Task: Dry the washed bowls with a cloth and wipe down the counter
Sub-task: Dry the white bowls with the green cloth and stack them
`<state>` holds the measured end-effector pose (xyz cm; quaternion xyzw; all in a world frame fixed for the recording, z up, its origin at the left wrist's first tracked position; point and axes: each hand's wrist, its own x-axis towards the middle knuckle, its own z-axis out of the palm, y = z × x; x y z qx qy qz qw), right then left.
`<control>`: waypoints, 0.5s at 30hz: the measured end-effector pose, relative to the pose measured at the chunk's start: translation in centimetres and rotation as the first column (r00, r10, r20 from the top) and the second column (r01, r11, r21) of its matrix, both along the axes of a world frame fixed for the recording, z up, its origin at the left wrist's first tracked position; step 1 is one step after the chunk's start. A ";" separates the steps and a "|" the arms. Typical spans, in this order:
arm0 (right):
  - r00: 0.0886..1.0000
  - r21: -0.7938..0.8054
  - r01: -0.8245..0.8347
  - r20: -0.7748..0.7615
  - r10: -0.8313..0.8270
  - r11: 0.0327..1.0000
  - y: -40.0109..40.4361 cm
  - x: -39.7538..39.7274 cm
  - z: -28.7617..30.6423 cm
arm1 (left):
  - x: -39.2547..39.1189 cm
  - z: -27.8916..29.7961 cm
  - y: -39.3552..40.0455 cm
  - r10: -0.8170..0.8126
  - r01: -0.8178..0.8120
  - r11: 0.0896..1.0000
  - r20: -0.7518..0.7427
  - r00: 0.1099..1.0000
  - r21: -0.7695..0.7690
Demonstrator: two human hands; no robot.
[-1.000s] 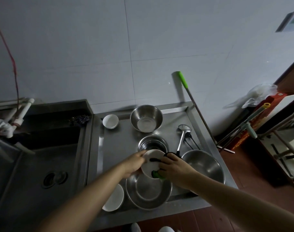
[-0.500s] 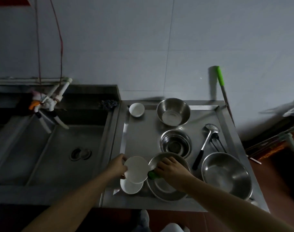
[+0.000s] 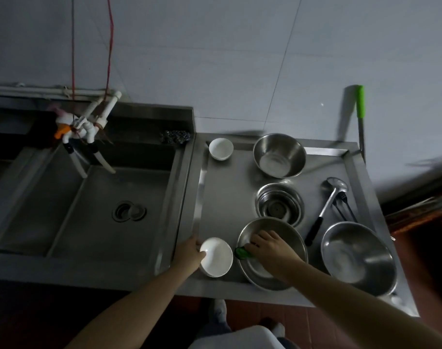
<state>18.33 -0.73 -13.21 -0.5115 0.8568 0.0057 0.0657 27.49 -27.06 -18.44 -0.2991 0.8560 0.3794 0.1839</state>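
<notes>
My left hand grips the rim of a small white bowl, which sits on another white bowl at the counter's front left. My right hand holds a green cloth at the left rim of a wide steel bowl near the front edge. Farther back lie a stack of small steel bowls, a deep steel bowl and another white bowl. A large steel bowl sits at the front right.
The steel counter has a raised rim. A ladle and dark utensils lie between the bowls on the right. A deep sink with taps is on the left, a scourer on its ledge. A green-handled pole leans on the wall.
My left hand has lowered the white bowl onto the other white bowl at the front left. My right hand with the green cloth has moved to the wide steel bowl. The view shifted left.
</notes>
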 end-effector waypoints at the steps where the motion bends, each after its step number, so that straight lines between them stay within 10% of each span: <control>1: 1.000 -0.006 0.004 -0.005 -0.004 1.000 -0.1 0.1 -0.1 | 0.1 -0.2 0.1 -0.007 0.007 1.000 -0.007 1.000 -0.013; 15: 1.000 -0.069 0.029 0.001 -0.029 0.997 0.7 -1.6 1.2 | -2.5 1.9 1.5 -0.005 0.003 0.997 -0.025 1.000 -0.072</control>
